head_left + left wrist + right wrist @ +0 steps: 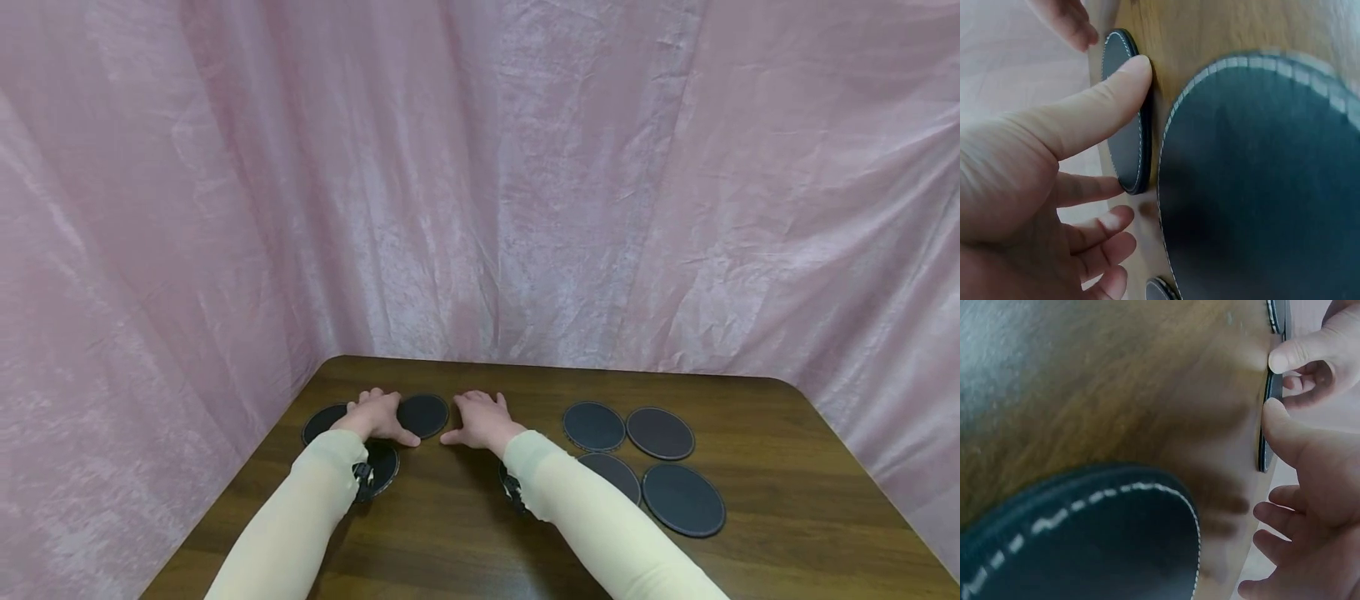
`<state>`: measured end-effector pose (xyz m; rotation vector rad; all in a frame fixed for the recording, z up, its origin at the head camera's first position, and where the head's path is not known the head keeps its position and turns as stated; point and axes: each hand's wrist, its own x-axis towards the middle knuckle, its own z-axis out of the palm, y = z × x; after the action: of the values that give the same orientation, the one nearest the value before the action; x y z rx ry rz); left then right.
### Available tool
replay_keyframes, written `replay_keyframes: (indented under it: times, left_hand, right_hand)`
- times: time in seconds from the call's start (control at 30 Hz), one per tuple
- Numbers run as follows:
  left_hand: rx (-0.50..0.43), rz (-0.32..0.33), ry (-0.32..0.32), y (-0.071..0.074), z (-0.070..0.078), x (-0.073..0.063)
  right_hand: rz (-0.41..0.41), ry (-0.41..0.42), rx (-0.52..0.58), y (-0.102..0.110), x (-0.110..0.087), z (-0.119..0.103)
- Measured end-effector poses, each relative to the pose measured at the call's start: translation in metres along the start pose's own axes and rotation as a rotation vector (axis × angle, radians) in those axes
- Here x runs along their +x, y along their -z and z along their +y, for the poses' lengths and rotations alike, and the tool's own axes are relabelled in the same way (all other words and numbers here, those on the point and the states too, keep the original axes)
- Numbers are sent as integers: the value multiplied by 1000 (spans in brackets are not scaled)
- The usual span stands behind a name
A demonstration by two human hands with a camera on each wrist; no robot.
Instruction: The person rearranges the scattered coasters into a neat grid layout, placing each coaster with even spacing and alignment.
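My left hand [375,414] reaches over the left part of the table with its thumb spread and fingers loosely bent, holding nothing. Just right of it lies a round black coaster with pale stitching [423,415]; in the left wrist view the thumb overlaps this coaster [1124,147]. Another coaster [321,421] is partly hidden behind the left hand, and one more [384,468] sits beside the left wrist. On the coaster's other side hovers my right hand [482,421], fingers spread and grasping nothing. Below the right wrist, a dark coaster [1122,550] is mostly covered by the sleeve in the head view.
Several more round coasters lie flat in a cluster on the right, including a brownish one [661,433] and a dark blue-black one [684,500]. The brown wooden table [795,475] has rounded far corners. A pink velvety curtain [480,183] hangs behind it and along the left.
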<state>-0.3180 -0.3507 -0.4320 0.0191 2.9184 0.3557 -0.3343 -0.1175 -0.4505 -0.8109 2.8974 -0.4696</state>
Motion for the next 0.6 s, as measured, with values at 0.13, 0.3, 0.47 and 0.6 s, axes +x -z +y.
replay_keyframes:
  times: [0.13,0.3,0.47,0.6]
  left_hand:
    - [15,-3,-40,1,6,-4]
    - [10,-28,-63,2,13,-8]
    - [17,-20,-90,-13,1,12]
    - [11,-2,-85,-41,-26,50]
  right_hand:
    - [-3,7,-8,1,-2,-2]
    - [14,17,-45,1,-2,-3]
    - [25,2,-70,0,-2,-4]
    - [21,-18,-58,0,-2,-5]
